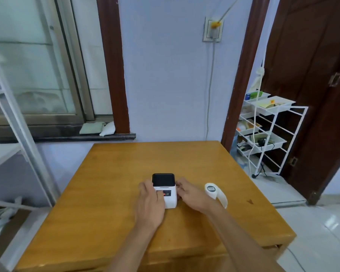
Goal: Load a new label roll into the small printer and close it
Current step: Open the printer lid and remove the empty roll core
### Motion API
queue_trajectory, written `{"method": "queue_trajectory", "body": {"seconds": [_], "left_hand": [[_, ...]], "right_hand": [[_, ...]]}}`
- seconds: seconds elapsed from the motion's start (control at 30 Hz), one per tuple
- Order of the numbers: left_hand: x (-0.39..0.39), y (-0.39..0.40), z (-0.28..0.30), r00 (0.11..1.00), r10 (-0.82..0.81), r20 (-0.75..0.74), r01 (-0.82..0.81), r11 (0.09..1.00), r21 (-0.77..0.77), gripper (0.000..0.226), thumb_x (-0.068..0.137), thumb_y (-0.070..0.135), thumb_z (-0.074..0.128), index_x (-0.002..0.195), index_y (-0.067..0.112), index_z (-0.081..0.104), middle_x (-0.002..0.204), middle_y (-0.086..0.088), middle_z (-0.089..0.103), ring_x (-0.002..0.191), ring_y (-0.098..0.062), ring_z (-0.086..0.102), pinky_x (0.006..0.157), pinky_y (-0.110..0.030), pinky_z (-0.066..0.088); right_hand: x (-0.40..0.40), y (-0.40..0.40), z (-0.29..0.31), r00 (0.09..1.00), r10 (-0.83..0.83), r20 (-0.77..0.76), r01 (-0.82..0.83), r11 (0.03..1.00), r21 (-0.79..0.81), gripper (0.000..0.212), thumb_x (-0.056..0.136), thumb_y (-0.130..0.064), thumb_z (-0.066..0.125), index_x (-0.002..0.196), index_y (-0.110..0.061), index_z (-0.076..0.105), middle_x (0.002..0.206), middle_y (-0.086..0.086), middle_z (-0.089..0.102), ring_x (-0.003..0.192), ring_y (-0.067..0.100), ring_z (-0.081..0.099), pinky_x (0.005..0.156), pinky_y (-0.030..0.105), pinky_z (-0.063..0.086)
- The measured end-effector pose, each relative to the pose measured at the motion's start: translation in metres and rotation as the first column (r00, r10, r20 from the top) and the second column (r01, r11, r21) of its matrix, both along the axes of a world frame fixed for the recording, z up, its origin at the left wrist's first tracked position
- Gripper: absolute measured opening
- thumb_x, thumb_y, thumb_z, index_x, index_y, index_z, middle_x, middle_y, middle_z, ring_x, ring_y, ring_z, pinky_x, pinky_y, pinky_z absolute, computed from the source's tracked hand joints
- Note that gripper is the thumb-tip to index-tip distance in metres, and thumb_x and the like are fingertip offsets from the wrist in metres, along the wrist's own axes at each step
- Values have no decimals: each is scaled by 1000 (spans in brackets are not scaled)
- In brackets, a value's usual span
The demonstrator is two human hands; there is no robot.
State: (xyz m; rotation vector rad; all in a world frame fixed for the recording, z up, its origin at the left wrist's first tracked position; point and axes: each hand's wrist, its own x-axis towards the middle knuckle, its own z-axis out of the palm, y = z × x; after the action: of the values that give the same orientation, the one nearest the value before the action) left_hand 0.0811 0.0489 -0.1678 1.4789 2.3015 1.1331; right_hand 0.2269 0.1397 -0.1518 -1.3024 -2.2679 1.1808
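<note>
A small white printer [166,190] with a black top lid stands near the middle of the wooden table [110,193], its lid down. My left hand [150,201] grips the printer's left side, with the thumb lying across its front panel. My right hand [186,193] holds the printer's right side. A white label roll [212,190] lies on the table just right of my right hand, with a loose strip of labels curling off toward the front right. Neither hand touches the roll.
A white wire rack [271,138] with trays of small items stands to the right of the table by a dark door. A cable hangs from a wall socket [213,30] behind the table. A metal shelf frame [18,134] is at the left.
</note>
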Motion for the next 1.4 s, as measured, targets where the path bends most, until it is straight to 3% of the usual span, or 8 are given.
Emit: {"method": "queue_trajectory", "body": {"seconds": [0.27,0.37,0.47,0.6,0.83,0.93,1.07,1.4], "left_hand": [[-2,4,-2,1000,-2,19,2,1000,-21,13,103,28,33,96,17,31,105,-6,45,79,-35,59,73,-51,51],[-2,3,-2,999,10,34,-10,1000,-25,13,103,28,34,98,16,33,106,-6,47,80,-32,59,74,-50,52],[-1,0,0,999,11,35,-10,1000,-18,12,103,27,35,98,17,34,106,-7,49,81,-33,60,75,-51,52],[1,-3,2,1000,26,12,-25,998,-52,12,103,28,36,100,17,33,109,-8,51,84,-35,61,74,-49,52],[4,-5,7,999,24,48,-22,999,-36,8,102,25,33,99,18,31,112,-5,48,83,-32,59,70,-46,50],[3,-4,6,999,32,41,-31,999,-30,10,103,27,33,97,18,31,107,-6,47,83,-33,59,72,-49,51],[3,-2,3,999,32,32,-31,999,-29,11,103,27,34,97,18,30,105,-5,46,80,-33,58,71,-49,51],[2,0,-3,1000,15,-2,-15,1000,-8,12,103,27,31,93,21,26,105,-4,44,76,-33,58,65,-47,48]], "right_hand": [[0,-3,-8,997,-16,70,2,981,192,25,112,-17,38,134,-12,48,125,4,70,103,17,62,79,24,45],[-3,-14,-14,994,-109,19,102,967,232,31,112,-24,38,140,-21,50,125,3,73,111,23,67,85,29,47],[-6,-18,-11,964,-221,-145,235,968,88,42,109,-41,40,151,-37,43,129,-5,68,124,20,62,97,32,44],[-7,-15,-10,988,-144,-60,154,957,245,62,101,-62,48,158,-44,31,145,-15,51,126,14,59,99,35,48],[-10,-2,-4,990,-113,-89,136,935,327,54,105,-60,43,155,-41,43,155,-15,47,137,12,53,106,34,46],[-19,9,1,981,-145,-132,178,939,295,52,103,-67,36,145,-41,54,142,-14,59,125,13,59,103,37,49],[-34,24,18,971,-189,-145,215,957,195,51,100,-71,30,112,-33,62,93,-5,75,86,20,72,82,45,58],[-55,52,25,974,-225,-30,227,958,175,76,96,-76,12,110,-25,66,77,3,75,58,25,73,75,46,64]]}}
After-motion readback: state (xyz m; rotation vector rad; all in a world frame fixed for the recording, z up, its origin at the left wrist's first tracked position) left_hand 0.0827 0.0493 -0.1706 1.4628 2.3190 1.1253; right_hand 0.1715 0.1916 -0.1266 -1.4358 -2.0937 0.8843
